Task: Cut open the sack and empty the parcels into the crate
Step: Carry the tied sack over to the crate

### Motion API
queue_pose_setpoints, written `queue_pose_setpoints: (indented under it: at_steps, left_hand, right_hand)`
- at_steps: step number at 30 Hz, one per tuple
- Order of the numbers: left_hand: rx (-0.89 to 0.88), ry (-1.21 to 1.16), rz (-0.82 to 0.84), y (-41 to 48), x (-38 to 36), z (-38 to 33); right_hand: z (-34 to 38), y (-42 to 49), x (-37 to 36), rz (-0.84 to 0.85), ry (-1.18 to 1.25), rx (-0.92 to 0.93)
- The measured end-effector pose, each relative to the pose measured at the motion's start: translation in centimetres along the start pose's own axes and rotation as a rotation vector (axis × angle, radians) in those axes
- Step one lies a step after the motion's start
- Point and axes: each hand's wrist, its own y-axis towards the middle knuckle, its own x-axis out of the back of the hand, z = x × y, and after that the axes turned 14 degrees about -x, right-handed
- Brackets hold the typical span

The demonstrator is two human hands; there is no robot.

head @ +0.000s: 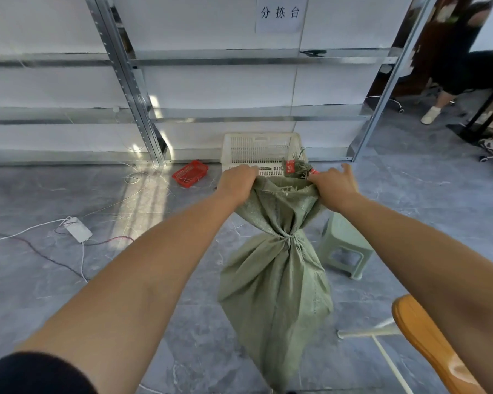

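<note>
The green sack (273,280) is held up over the floor (182,322) by its top edge. The cloth is gripped by the left hand (238,177) and the right hand (333,182), both clenched on it. The sack is cinched tight halfway down, so its contents are hidden, and its bottom is cut off by the frame edge. The white crate (261,150) is seen just behind, its inside partly covered by the hands.
</note>
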Motion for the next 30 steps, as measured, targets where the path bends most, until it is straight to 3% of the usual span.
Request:
queue_pose_setpoints:
  at_steps: [20,30]
  left_hand:
    - [0.184,0.018,0.009,27.9,-3.3,16.0]
    - [0.067,-0.013,0.07,42.1,-7.0,26.1]
  right_hand:
    - [0.2,34.0,-3.7,-0.042,0.11,0.085]
    - [1.9,50.8,-7.2,-0.008,0.101,-0.021]
